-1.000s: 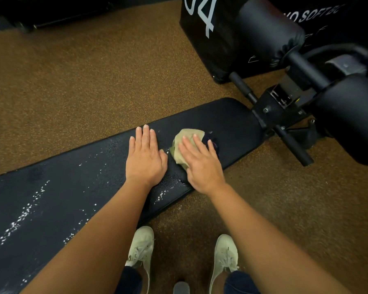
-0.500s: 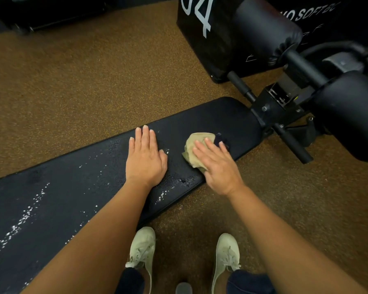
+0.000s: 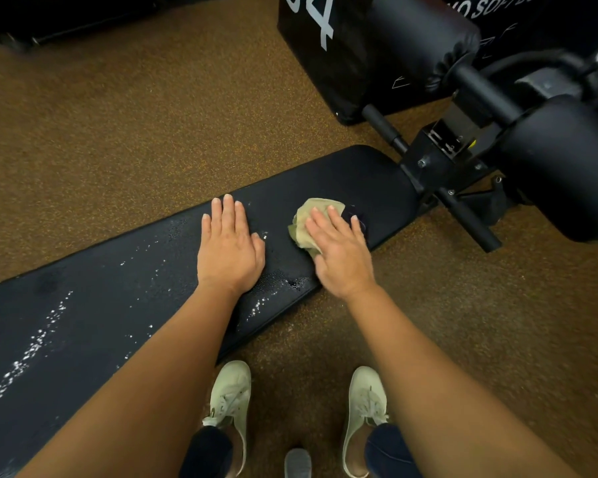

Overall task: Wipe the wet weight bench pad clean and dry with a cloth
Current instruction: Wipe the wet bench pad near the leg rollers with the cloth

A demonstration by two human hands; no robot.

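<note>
A long black bench pad (image 3: 366, 174) runs from the lower left up to the right, with water droplets scattered over its left and middle parts. My right hand (image 3: 342, 250) presses flat, fingers straight, on a crumpled pale green cloth (image 3: 308, 219) near the pad's right end. A dark bit of fabric shows under my right fingertips. My left hand (image 3: 228, 246) rests flat on the pad just left of the cloth, palm down, holding nothing.
The bench's black frame and crossbar (image 3: 463, 205) join the pad at the right, with two padded rollers (image 3: 563, 167) above. A black soft box (image 3: 325, 56) stands behind. Brown speckled floor (image 3: 118, 132) surrounds the bench; my pale shoes (image 3: 232, 398) stand below its near edge.
My right hand slid the cloth rightward along the pad, then back a little to the left. My left hand has stayed in place.
</note>
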